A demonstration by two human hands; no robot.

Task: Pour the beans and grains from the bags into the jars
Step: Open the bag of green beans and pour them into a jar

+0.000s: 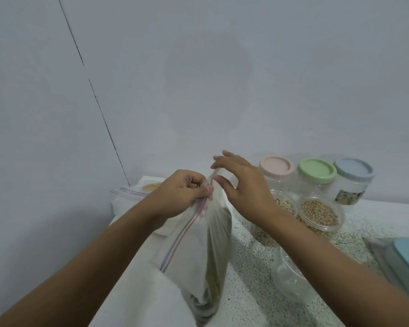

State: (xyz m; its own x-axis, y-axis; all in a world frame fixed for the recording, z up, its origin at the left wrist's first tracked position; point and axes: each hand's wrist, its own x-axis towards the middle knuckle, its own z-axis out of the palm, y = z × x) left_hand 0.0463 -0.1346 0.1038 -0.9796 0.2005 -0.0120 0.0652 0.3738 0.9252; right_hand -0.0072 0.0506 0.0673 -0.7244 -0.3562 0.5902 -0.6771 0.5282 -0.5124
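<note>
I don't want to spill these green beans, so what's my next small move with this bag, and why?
Probably pull the zip's two lips apart. The left hand grips the bag at its seal, the right hand pinches the opposite lip, and the seal below looks shut. An open, seemingly empty jar waits nearby.

We see a speckled counter (246,291) w/ 3 lidded jars (316,175) at back, 2 open bean jars (319,215) in front, zip bags (132,193) at left.
</note>
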